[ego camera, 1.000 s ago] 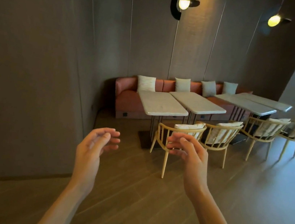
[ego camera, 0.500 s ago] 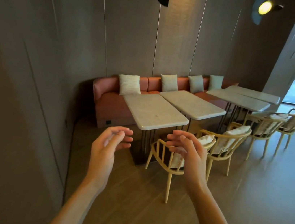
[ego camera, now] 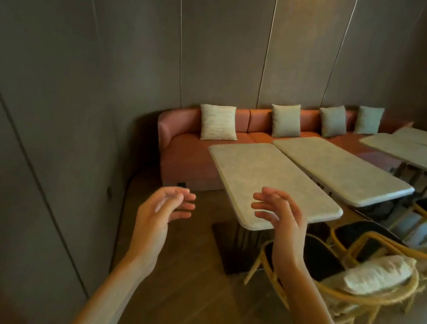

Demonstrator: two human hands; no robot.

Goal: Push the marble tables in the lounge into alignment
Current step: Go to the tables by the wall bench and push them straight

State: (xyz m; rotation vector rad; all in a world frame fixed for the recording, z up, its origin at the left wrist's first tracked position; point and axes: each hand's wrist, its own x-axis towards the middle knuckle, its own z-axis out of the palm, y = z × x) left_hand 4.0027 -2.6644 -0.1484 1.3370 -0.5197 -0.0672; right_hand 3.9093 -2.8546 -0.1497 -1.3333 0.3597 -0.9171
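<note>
The nearest marble table (ego camera: 254,173) has a pale rectangular top on a dark pedestal. A second marble table (ego camera: 343,169) stands to its right, set further back, so their near ends do not line up. Two more marble tables (ego camera: 411,154) show at the far right. My left hand (ego camera: 161,209) hovers over the floor left of the nearest table's near corner, fingers loosely spread, holding nothing. My right hand (ego camera: 279,215) is raised in front of that table's near end, fingers relaxed and empty; I cannot tell whether it touches the top.
A wicker chair (ego camera: 369,291) with a white cushion stands close at my right, more chairs behind it. A pink bench sofa (ego camera: 181,151) with several cushions runs behind the tables. A grey panelled wall (ego camera: 49,111) closes the left side. Wooden floor (ego camera: 188,295) lies below my arms.
I have walked closer: the tables now fill the middle of the view and the chair is at my right elbow. Both hands stay raised and empty.
</note>
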